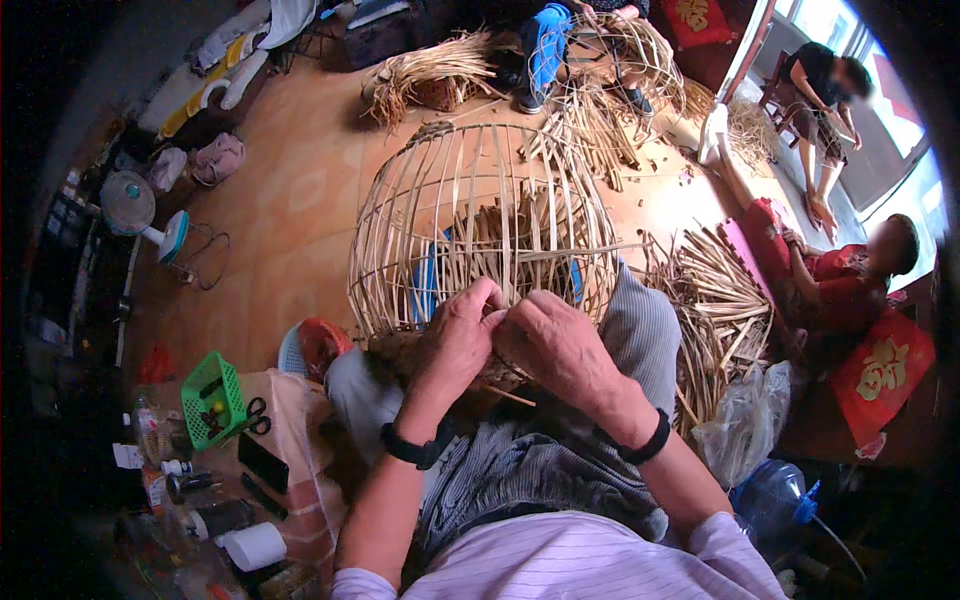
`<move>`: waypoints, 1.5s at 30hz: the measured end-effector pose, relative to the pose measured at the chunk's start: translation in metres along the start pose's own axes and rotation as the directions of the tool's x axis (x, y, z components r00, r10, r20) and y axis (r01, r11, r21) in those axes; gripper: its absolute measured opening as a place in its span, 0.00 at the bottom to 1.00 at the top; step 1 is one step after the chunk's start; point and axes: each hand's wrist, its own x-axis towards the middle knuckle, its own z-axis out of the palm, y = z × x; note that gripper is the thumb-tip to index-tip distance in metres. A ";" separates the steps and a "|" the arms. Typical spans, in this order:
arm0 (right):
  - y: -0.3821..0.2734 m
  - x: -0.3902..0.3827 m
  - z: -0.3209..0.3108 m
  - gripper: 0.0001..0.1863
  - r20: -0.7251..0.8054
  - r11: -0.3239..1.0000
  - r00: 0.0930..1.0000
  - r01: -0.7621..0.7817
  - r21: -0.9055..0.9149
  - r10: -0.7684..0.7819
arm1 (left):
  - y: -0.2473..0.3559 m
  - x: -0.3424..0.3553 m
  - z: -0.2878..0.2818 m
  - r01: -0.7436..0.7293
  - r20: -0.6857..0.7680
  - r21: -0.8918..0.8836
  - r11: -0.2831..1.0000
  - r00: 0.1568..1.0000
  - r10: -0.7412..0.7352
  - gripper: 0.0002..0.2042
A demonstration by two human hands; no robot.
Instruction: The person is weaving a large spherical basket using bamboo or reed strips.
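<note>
**Left hand (458, 325) and right hand (558, 340) meet at the near edge of a ribbed basket frame (507, 215)**

The basket frame sits ahead of the lap, its near underside lost behind the hands and wrists. Both hands are curled, thumbs and fingertips gathered close together; the fingertips partly cover one another, so I cannot tell exactly what they pinch. Through the ribs show a blue object (425, 280), too broken up to identify, and dry stalks merging with the strips.

The lens's black rim swallows the far left, where a fan (127, 202) stands in dimness. At the top, a seated person in blue trousers (547, 50) is cut off by the upper edge.

Tan floor (275, 225) spreads between the frame and the fan. The right side is tighter: a stalk pile (715, 300) lies just beside the right knee, a clear plastic bag (745, 425) near the right forearm.
</note>
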 end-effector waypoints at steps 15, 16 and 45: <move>-0.023 -0.044 -0.015 0.13 -0.091 0.997 0.994 -0.059 -0.057 0.054 | 0.002 0.005 0.003 0.081 0.002 -0.092 0.992 0.997 -0.081 0.14; -0.027 -0.037 -0.020 0.14 -0.061 0.999 0.998 -0.030 -0.037 0.027 | 0.003 0.003 0.002 0.105 0.024 -0.069 0.992 0.994 -0.104 0.16; -0.043 -0.074 -0.147 0.12 0.232 0.792 0.967 0.222 -0.568 -0.105 | -0.014 -0.015 0.008 -0.054 -0.035 -0.071 0.996 0.998 0.052 0.18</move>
